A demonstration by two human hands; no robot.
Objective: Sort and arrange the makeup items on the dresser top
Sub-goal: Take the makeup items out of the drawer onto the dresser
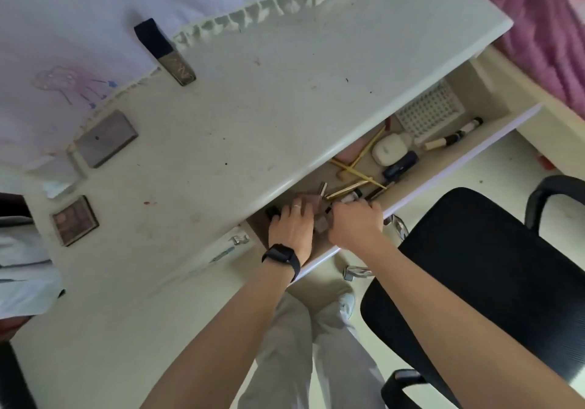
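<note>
both our hands are in the open drawer (474,152), left hand (291,228) on a brown compact (308,201), right hand (356,225) over tubes (348,199); we cannot tell if either grips

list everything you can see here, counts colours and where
dresser top: one, white, centre
drawer: one, white, open under the top's right edge
eyeshadow palette: one, brown, top's left
grey compact: one, grey, beyond the palette
dark tube: one, navy and gold, at the cloth's edge
cloth: one, white, back of the top
white case: one, white, in drawer
gold pencils: several, gold, in drawer
studded tray: one, clear, drawer's right end
chair: one, black, right
left hand: one, black watch on wrist, in drawer
right hand: one, bare, in drawer
</note>
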